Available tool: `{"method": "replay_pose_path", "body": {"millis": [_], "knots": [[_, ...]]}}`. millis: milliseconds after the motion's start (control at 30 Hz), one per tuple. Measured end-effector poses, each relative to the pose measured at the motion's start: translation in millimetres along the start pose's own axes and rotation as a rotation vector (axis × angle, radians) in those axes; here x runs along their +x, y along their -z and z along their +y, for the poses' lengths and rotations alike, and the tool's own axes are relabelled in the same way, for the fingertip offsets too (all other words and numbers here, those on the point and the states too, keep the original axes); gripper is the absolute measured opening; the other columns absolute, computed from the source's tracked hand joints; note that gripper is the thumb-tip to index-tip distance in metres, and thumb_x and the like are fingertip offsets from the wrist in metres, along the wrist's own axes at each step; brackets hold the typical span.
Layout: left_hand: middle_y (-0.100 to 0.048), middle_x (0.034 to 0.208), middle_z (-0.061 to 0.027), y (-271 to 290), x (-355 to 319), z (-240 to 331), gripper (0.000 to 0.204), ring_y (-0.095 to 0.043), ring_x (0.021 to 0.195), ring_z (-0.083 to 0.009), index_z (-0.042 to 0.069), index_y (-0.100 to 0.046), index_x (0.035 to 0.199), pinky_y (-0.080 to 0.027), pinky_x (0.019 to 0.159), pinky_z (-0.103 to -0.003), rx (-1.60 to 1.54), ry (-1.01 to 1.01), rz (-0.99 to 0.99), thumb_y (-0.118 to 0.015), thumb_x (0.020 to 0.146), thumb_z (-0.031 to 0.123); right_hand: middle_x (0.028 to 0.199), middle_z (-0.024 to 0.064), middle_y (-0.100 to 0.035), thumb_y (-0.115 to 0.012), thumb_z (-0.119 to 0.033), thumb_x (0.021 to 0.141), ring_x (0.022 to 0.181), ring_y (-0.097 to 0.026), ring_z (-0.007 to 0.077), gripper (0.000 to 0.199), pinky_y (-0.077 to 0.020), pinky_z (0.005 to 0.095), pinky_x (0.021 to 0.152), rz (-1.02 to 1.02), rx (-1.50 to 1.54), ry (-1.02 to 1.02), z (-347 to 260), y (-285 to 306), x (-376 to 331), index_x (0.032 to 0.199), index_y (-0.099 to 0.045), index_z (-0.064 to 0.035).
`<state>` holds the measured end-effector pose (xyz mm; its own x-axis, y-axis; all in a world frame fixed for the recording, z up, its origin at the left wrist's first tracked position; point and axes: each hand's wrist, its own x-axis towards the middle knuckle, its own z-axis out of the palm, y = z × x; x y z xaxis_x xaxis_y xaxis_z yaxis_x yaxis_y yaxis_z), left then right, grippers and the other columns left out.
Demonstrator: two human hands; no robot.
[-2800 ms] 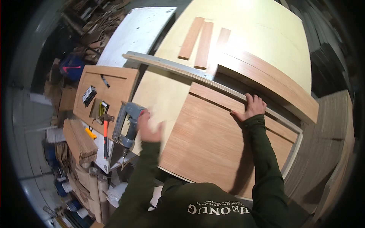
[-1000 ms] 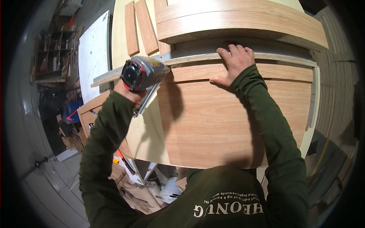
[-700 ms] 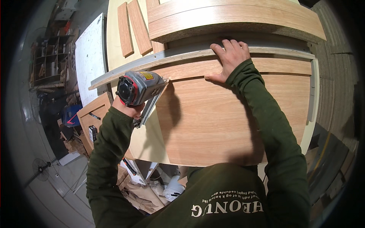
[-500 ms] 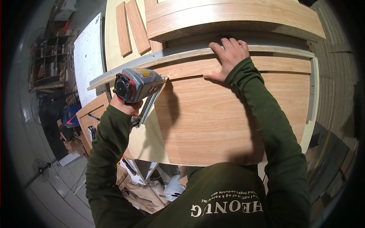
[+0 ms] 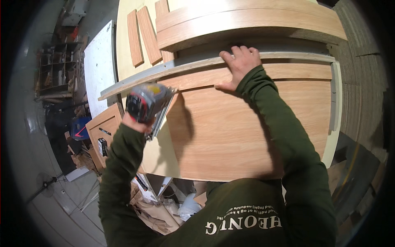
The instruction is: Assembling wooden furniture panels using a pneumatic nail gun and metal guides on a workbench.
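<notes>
My left hand point(image 5: 132, 121) grips the handle of a grey and red circular saw point(image 5: 148, 103), held at the left edge of a large wood-grain panel point(image 5: 230, 131). The saw's base plate sits close to a long metal straightedge point(image 5: 177, 68) that runs across the panel. My right hand point(image 5: 238, 66) lies flat with fingers spread, pressing on that straightedge and the panel's upper part. Beyond the straightedge lies a thick curved wooden piece point(image 5: 247, 20).
Two narrow wood strips point(image 5: 140, 35) lie on the pale tabletop at the far left. A white board point(image 5: 98, 66) leans beyond the table. A small side table point(image 5: 101, 127) with tools stands at my left, and shelves point(image 5: 55, 74) with clutter stand farther left.
My left hand picked up the saw from the side table and brought it to the panel's left edge. It has since lowered slightly. My right hand stays on the straightedge.
</notes>
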<state>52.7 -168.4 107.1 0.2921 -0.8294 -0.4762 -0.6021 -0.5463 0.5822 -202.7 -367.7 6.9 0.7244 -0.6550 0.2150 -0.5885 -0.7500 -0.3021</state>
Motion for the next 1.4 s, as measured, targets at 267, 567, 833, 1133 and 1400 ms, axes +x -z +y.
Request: {"method": "replay_pose_path", "body": {"millis": [267, 567, 833, 1133, 1400], "knots": [[-0.057, 0.077, -0.0082, -32, -55, 72, 0.054, -0.057, 0.053, -0.0164, 0.006, -0.040, 0.117, -0.047, 0.044, -0.028, -0.059, 0.358, 0.037, -0.053, 0.067, -0.009, 0.097, 0.0102, -0.050, -0.068, -0.058, 0.051, 0.094, -0.046, 0.0249, 0.075, -0.0308, 0.0428, 0.086, 0.027, 0.054, 0.013, 23, 0, -12, 0.108, -0.051, -0.0120], [-0.056, 0.060, -0.0036, -51, 0, 129, 0.023, -0.054, 0.046, -0.0121, 0.004, -0.054, 0.092, -0.043, 0.040, -0.026, -0.099, 0.192, -0.037, -0.058, 0.070, -0.002, 0.094, 0.0107, -0.049, -0.073, -0.059, 0.041, 0.094, -0.046, 0.0270, 0.084, -0.0293, 0.0467, 0.089, -0.076, -0.195, -0.076, 190, 90, -84, 0.107, -0.049, -0.0113], [-0.054, 0.056, -0.0040, -72, 74, 147, 0.027, -0.052, 0.040, -0.0125, 0.005, -0.056, 0.094, -0.043, 0.035, -0.026, 0.035, 0.066, -0.129, -0.057, 0.068, -0.002, 0.092, 0.0106, -0.050, -0.074, -0.055, 0.038, 0.090, -0.048, 0.0256, 0.082, -0.0336, 0.0394, 0.085, 0.097, -0.050, -0.010, 200, 78, -87, 0.101, -0.051, -0.0093], [-0.054, 0.057, -0.0048, -69, 79, 160, 0.030, -0.052, 0.038, -0.0128, 0.004, -0.056, 0.096, -0.042, 0.032, -0.026, -0.088, 0.114, -0.148, -0.058, 0.067, -0.004, 0.088, 0.0095, -0.050, -0.074, -0.058, 0.038, 0.086, -0.049, 0.0243, 0.082, -0.0351, 0.0376, 0.083, 0.133, -0.074, -0.003, 204, 76, -90, 0.100, -0.051, -0.0091], [-0.055, 0.057, -0.0041, -69, 87, 159, 0.028, -0.051, 0.039, -0.0128, 0.005, -0.056, 0.097, -0.041, 0.032, -0.026, 0.168, 0.212, -0.199, -0.058, 0.070, 0.001, 0.091, 0.0099, -0.051, -0.074, -0.058, 0.038, 0.089, -0.049, 0.0240, 0.083, -0.0351, 0.0380, 0.084, 0.122, -0.097, -0.014, 203, 76, -92, 0.102, -0.052, -0.0097]]}}
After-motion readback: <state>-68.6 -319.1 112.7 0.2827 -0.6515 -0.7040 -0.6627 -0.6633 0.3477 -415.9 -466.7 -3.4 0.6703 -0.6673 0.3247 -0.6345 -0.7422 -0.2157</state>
